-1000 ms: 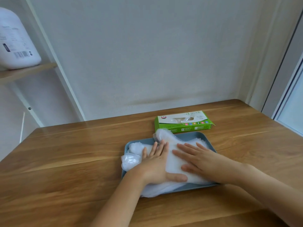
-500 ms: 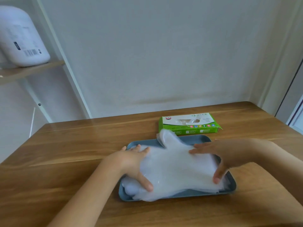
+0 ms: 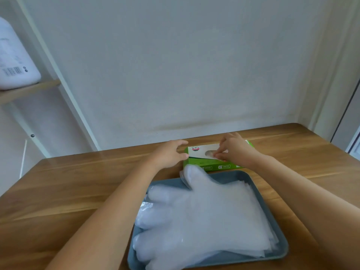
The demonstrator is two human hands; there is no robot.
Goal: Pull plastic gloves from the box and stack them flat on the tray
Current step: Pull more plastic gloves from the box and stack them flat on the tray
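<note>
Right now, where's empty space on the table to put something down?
Widest bare wood: the table left of the tray and left forearm. More lies beyond the right forearm, and a strip between the glove box and wall. Crowded: stacked gloves cover the tray, and left hand and right hand are both at the box.

On the wooden table (image 3: 78, 182), the left hand (image 3: 169, 152) grips the left end of the green box (image 3: 212, 165), while the right hand (image 3: 233, 151) pinches a glove (image 3: 209, 152) at the box's top opening. Just in front of the box, a stack of clear gloves (image 3: 204, 217) lies flat on the blue tray (image 3: 229, 177), its fingers overhanging the left rim.
</note>
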